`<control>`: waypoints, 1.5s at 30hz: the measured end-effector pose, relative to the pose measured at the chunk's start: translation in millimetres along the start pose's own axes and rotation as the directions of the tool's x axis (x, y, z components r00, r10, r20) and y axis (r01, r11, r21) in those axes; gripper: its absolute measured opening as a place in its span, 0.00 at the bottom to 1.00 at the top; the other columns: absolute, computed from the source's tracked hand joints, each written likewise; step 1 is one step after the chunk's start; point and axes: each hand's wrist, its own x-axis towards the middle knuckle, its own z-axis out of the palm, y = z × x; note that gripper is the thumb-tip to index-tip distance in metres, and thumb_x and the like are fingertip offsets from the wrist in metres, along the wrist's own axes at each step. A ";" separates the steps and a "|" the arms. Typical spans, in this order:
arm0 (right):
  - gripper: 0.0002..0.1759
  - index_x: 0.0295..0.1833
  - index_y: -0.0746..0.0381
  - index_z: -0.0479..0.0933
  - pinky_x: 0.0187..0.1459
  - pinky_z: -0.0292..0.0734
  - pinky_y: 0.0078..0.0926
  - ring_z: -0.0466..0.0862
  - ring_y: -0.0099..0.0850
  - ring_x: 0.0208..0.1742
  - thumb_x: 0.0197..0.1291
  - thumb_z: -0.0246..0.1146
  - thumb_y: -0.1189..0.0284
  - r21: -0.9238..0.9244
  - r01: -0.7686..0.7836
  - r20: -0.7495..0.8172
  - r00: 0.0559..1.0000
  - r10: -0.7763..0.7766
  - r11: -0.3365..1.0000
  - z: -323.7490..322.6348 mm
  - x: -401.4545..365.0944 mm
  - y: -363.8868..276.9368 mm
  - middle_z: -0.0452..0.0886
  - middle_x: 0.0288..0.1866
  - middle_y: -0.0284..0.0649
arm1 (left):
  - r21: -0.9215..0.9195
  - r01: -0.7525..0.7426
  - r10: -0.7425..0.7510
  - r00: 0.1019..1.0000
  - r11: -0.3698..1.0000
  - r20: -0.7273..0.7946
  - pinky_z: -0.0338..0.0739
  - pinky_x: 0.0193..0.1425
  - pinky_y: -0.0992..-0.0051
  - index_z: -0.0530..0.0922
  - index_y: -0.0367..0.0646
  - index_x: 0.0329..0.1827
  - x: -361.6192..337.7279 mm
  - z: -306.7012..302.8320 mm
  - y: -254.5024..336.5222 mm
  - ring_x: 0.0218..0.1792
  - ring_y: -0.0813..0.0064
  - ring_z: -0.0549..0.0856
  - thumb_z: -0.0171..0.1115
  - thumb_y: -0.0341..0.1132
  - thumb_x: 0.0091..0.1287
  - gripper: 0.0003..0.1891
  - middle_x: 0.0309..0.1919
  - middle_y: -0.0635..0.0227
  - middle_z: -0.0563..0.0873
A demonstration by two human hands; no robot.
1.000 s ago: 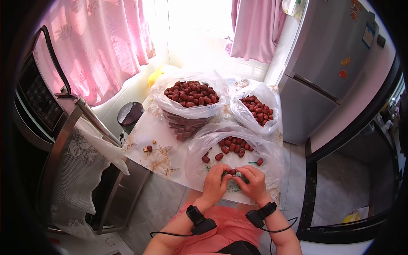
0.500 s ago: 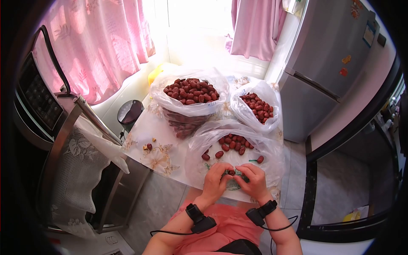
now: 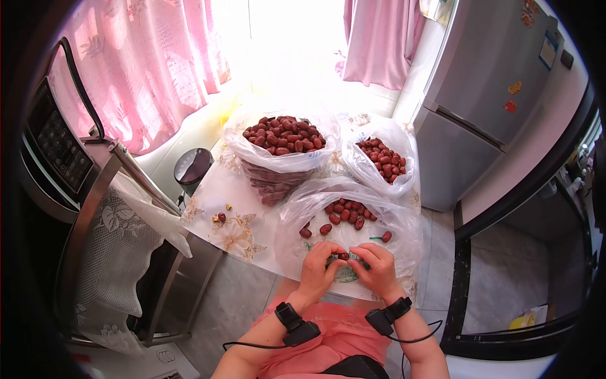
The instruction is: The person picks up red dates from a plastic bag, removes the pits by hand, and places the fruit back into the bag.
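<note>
At the near edge of the table (image 3: 211, 189), just above the person's pink lap, the left hand (image 3: 317, 270) and the right hand (image 3: 380, 273) meet fingertip to fingertip. Between them is a single red date (image 3: 343, 256). The left grip is closed on it with thumb and forefinger, and the right grip pinches it from the other side with its fingers curled in tight. A black wristband (image 3: 291, 318) with a trailing cable sits on each forearm.

The hands rest over the lip of the nearest plastic bag (image 3: 293, 224), which lies spread open and flat on the table. Loose dates (image 3: 344, 211) are scattered in it, mostly toward its far side.

To the left, a few small scraps (image 3: 219, 218) lie on the flowered tablecloth. Beyond the flat bag stand two more. The large bag (image 3: 284, 136) on the left is heaped full of dates, and the smaller bag (image 3: 382, 161) is just beside it on the right.

A dark bin (image 3: 192, 167) stands on the floor off the table's left corner. The grey fridge (image 3: 480, 95) is on the right, and pink curtains (image 3: 145, 63) frame the bright window behind.
</note>
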 end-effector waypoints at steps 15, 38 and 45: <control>0.21 0.57 0.59 0.87 0.43 0.84 0.39 0.89 0.44 0.42 0.56 0.80 0.70 0.009 -0.012 0.010 1.000 0.012 1.000 -1.1 0.3 -1.7 0.89 0.44 0.43 | -0.011 -0.002 0.002 1.000 1.000 0.011 0.79 0.48 0.60 0.82 0.39 0.46 -0.7 -0.1 -3.0 0.43 0.55 0.86 0.72 0.26 0.65 0.09 0.39 0.60 0.87; 0.10 0.44 0.63 0.87 0.39 0.83 0.35 0.89 0.41 0.38 0.56 0.78 0.75 -0.001 0.041 -0.006 0.999 -0.041 0.999 -0.9 2.9 -1.0 0.88 0.41 0.42 | -0.007 -0.014 0.014 1.000 1.000 -0.001 0.80 0.46 0.66 0.83 0.40 0.43 2.9 -4.0 1.4 0.41 0.62 0.86 0.77 0.22 0.55 0.14 0.38 0.63 0.85; 0.10 0.43 0.63 0.88 0.38 0.83 0.35 0.88 0.41 0.37 0.57 0.78 0.75 -0.001 0.038 -0.005 0.999 -0.038 0.999 -0.8 3.4 -1.3 0.88 0.41 0.42 | -0.010 -0.006 0.006 1.000 1.000 0.014 0.80 0.47 0.66 0.83 0.40 0.42 1.6 -4.3 -1.2 0.41 0.62 0.86 0.77 0.22 0.54 0.14 0.37 0.63 0.85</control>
